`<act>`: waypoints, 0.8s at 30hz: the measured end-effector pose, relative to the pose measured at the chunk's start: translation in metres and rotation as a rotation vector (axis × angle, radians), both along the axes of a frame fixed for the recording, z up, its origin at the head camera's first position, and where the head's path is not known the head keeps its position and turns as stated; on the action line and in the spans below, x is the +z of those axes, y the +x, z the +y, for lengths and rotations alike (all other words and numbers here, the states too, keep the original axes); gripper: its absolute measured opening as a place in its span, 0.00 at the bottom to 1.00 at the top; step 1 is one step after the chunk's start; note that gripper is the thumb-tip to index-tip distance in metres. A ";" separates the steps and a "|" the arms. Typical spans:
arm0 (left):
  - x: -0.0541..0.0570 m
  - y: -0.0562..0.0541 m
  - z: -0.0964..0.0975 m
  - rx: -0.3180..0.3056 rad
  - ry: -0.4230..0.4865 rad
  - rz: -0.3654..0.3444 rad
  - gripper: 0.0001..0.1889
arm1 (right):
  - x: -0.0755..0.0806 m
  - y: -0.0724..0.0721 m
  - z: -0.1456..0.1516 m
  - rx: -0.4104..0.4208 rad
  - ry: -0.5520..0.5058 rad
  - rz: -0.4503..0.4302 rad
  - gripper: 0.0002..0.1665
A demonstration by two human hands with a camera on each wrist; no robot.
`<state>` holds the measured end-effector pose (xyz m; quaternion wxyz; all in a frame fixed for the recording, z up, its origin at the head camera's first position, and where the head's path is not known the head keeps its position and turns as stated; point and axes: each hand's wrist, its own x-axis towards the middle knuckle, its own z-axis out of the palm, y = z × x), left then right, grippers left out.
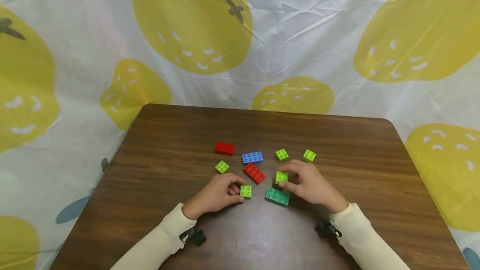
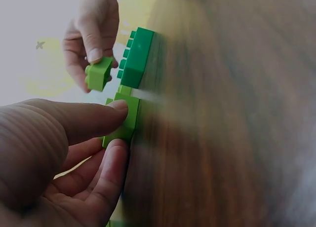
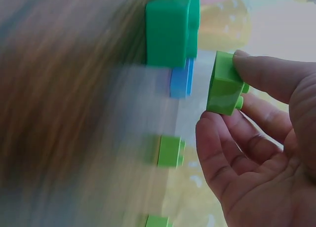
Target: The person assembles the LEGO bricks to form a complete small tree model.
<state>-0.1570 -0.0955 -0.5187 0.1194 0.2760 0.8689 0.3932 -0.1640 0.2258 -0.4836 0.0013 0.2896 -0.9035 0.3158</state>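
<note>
Behind the wooden table (image 1: 168, 145) hangs a white sheet printed with yellow fruit (image 1: 191, 20), and from my remote seat I take the dark green long brick (image 1: 277, 196) near the table's front as my landmark.

Farthest left of it lies a small lime brick (image 1: 222, 166), with a red brick (image 1: 224, 148) beyond that. My left hand (image 1: 216, 194) rests on the table left of the dark green brick, thumb and forefinger pinching a lime square brick (image 1: 246, 191) that sits flat on the wood, just beside the landmark's left end. In the left wrist view the thumb (image 2: 84, 119) presses the brick's top edge and a finger closes on its lower edge; the other fingers are curled out of sight, and the table is smeared with blur.

Beyond the landmark lie a second red brick (image 1: 254, 173) and a blue brick (image 1: 252, 157). My right hand (image 1: 308, 183) sits just behind and right of the landmark, holding another lime square (image 1: 281, 176) between thumb and fingertips, narrow grip, lifted clear of the wood as the right wrist view shows (image 3: 224, 84). Whether it touches the dark green brick I cannot tell.

Farther back, right of the blue brick, two more lime squares (image 1: 281, 154) (image 1: 309, 156) rest apart. Both forearms are cut off at the bottom edge.
</note>
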 end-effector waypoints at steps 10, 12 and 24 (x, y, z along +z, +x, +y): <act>-0.004 0.001 0.003 0.036 0.032 -0.075 0.20 | 0.000 0.006 -0.033 0.063 -0.046 0.010 0.23; -0.004 0.001 0.003 0.036 0.046 -0.083 0.20 | -0.001 0.007 -0.039 0.083 -0.068 0.022 0.22; -0.005 0.001 0.004 0.038 0.084 -0.116 0.21 | -0.005 0.012 -0.065 0.140 -0.045 -0.023 0.22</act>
